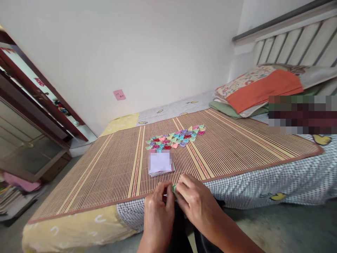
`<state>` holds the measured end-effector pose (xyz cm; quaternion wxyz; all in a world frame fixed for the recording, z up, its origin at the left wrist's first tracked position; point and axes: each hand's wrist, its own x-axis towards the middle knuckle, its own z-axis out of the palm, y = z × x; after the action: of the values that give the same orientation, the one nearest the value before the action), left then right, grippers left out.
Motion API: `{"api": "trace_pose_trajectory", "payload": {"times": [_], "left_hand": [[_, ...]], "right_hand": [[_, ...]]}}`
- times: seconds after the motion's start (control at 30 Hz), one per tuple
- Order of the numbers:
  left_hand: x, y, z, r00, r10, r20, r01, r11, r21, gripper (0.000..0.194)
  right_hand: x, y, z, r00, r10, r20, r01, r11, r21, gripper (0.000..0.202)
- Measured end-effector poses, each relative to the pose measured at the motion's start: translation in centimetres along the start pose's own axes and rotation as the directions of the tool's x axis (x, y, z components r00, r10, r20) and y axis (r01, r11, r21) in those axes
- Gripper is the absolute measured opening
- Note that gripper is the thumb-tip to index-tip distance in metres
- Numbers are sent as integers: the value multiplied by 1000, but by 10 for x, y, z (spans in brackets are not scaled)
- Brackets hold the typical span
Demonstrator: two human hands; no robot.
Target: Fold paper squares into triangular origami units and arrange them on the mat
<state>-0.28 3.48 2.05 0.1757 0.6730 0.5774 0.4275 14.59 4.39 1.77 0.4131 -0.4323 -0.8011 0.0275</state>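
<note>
A small piece of light green paper (174, 188) shows between my two hands at the near edge of the bed. My left hand (158, 207) is closed, its thumb and fingertips pinching the paper's left side. From the other side my right hand (194, 195) grips the paper too, fingers curled over most of it, so its folded shape is hidden. Just beyond my hands lies a stack of paper sheets (160, 163) with a white one on top. Behind the stack, several small folded paper pieces (172, 137) in many colours stand in slanting rows.
A striped bamboo mat (113, 168) covers the bed over a checked and yellow sheet (71, 228). Pillows and folded bedding (265, 89) are piled by the headboard (297, 42) at right. A cabinet (28, 140) and a doorway stand at left.
</note>
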Motion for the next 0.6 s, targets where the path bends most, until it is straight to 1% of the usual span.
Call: {"api": "trace_pose_trajectory", "payload": {"times": [0.13,0.23,0.3,0.33,0.4,0.5,0.6], "left_hand": [[1,2,0,996,-86,10,86,995,-51,19],[5,3,-1,988,-126,87,135,985,-106,14],[7,3,-1,984,-124,126,137,985,-105,14],[8,3,-1,986,-117,121,128,988,-87,16],[8,2,-1,992,-100,74,103,994,-30,19],[7,2,0,998,-65,11,64,995,70,17],[7,5,-1,998,-51,29,47,993,107,11]], "right_hand": [[0,-1,1,1000,8,-9,-8,1000,-5,28],[-1,0,2,1000,0,-5,0,1000,-14,28],[-2,0,2,1000,-17,6,17,1000,-16,27],[-3,-1,2,1000,-25,10,25,1000,-16,27],[-4,-1,3,999,-36,7,37,999,-16,26],[-4,-2,2,999,-35,-22,35,999,-20,27],[-3,-2,2,999,-33,-33,33,999,-17,27]]}}
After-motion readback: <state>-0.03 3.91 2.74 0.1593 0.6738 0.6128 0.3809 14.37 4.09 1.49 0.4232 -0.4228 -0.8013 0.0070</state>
